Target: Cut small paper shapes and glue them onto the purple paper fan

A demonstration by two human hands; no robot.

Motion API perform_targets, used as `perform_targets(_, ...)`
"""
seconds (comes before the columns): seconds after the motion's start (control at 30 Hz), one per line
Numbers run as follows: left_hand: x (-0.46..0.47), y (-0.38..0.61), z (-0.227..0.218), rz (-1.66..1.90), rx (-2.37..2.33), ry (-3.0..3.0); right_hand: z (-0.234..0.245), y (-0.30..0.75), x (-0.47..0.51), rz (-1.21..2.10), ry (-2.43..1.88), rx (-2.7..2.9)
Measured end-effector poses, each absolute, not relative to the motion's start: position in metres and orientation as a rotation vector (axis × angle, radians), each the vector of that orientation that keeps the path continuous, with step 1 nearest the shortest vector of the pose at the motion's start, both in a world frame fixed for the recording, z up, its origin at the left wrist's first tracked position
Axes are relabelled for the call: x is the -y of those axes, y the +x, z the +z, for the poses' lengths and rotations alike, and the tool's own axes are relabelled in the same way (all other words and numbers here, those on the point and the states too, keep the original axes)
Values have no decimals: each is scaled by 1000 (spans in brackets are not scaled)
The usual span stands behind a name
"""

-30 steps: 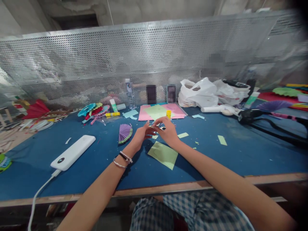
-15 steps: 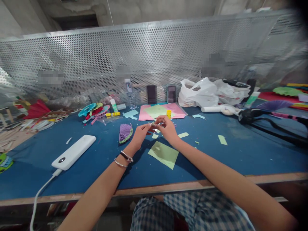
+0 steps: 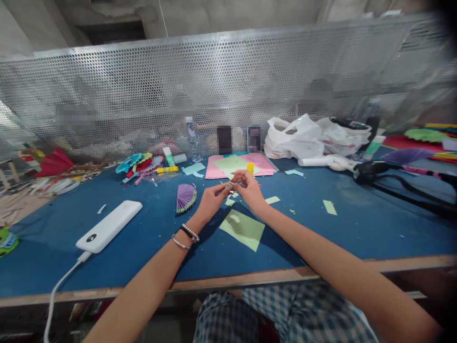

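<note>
My left hand [image 3: 210,202] and my right hand [image 3: 250,193] meet over the middle of the table, fingertips pinched together. Between them is a small pale piece of paper [image 3: 230,186], mostly hidden by the fingers. Just below lies a light green paper sheet [image 3: 246,231] with the hands' shadow on it. Small green paper scraps [image 3: 273,200] are scattered close by. To the left of my left hand rests a purple pleated paper fan [image 3: 185,197] with a green-patterned edge. A yellow cap [image 3: 250,168] stands behind my right hand.
Pink paper sheets [image 3: 214,170] lie at the back, with a water bottle [image 3: 193,138] beside them. A yellow glue stick [image 3: 167,169] is left of these. A white power bank [image 3: 110,226] with a cable sits front left. White plastic bags [image 3: 294,138] are at back right.
My fingertips have drawn closer together, and the left fingers have shifted slightly right. Less of the small paper shows now. The things on the table have stayed put.
</note>
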State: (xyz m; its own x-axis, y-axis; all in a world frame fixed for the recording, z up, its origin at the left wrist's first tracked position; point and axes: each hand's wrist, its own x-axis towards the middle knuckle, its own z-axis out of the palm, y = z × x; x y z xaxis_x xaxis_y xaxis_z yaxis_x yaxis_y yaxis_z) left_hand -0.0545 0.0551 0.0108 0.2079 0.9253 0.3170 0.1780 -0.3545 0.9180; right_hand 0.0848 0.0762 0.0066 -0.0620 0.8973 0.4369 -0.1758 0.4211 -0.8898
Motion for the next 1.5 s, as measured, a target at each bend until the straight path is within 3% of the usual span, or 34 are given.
perform_targets(0.6,-55,-56,10,1244,-1096,1808,6,84,-75,1228,-601,1281)
perform_targets(1.5,-57,-56,8,1289,-1101,1740,7,84,-76,1172,-627,1310)
